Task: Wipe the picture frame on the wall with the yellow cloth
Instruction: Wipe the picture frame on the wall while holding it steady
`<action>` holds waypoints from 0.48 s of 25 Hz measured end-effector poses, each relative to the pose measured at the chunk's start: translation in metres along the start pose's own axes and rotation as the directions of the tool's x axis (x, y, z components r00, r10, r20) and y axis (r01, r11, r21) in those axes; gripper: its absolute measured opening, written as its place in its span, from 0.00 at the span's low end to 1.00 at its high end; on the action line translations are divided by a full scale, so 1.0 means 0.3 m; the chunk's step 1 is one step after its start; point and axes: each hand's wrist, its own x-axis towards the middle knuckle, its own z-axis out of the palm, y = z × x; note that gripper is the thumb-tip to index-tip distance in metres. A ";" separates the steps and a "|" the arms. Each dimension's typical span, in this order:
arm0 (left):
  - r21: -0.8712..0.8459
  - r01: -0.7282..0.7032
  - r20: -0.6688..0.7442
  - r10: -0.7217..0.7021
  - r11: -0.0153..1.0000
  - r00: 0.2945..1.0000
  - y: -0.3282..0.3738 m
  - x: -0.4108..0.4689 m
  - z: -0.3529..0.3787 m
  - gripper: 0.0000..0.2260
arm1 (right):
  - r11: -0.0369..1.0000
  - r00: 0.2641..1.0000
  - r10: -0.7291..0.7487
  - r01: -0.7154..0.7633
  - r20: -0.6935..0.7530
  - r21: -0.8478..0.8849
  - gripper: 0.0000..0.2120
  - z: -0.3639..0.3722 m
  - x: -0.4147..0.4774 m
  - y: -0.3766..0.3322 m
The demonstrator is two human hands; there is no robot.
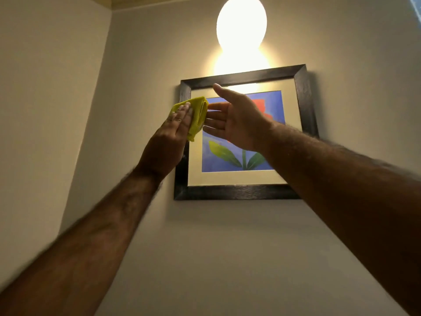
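From the head camera, looking up at a pale wall (pixel 227 247), a dark picture frame (pixel 305 103) hangs just below a bright lamp (pixel 241 23) whose glare spills onto the frame's top edge. Inside the frame a cream mat surrounds a print (pixel 227 156) with a blue ground, green leaves and a red shape that is partly hidden behind a hand.

The left hand (pixel 168 142) reaches up with its fingers straight and together, pressing the folded yellow cloth (pixel 198 115) flat against the upper left part of the frame, where the dark moulding meets the mat. The cloth sits under the fingertips and sticks out to the right and below them. This is a flat-palm press, not a pinch; the fingers are not curled around the cloth.

The right hand (pixel 237 119) is raised in front of the print, palm turned toward the left, fingers spread wide and thumb pointing up. Its fingertips are just beside the right edge of the cloth; whether they touch it I cannot tell. It holds nothing.

Both forearms are bare and stretch up from the lower corners of the view, slightly blurred.
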 end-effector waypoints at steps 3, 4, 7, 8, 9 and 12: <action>0.051 0.038 0.026 -0.039 0.998 0.999 -0.023 0.036 0.108 0.23 | 0.936 0.987 -0.112 0.067 -0.114 -0.346 0.35 -0.115 0.023 0.024; 0.051 0.063 0.057 -0.065 0.997 0.996 -0.033 0.032 0.142 0.23 | 0.783 0.964 -0.217 0.075 -0.157 -0.617 0.34 -0.175 0.030 0.040; -0.032 0.110 0.132 -0.105 0.993 0.986 -0.043 -0.003 0.230 0.24 | -0.008 0.785 -0.611 -0.132 -0.100 -0.991 0.36 -0.419 0.013 0.090; -0.073 0.121 0.153 -0.108 0.990 0.982 -0.040 -0.013 0.257 0.25 | -0.116 0.752 -0.655 -0.197 -0.074 -0.973 0.38 -0.498 -0.003 0.105; -0.116 0.140 0.172 -0.119 0.983 0.978 -0.037 -0.022 0.277 0.25 | -0.164 0.742 -0.665 -0.247 -0.077 -0.955 0.40 -0.567 -0.020 0.123; -0.192 0.205 0.199 -0.167 0.960 0.966 -0.039 -0.041 0.317 0.28 | -0.177 0.753 -0.642 -0.332 -0.148 -0.926 0.44 -0.713 -0.048 0.185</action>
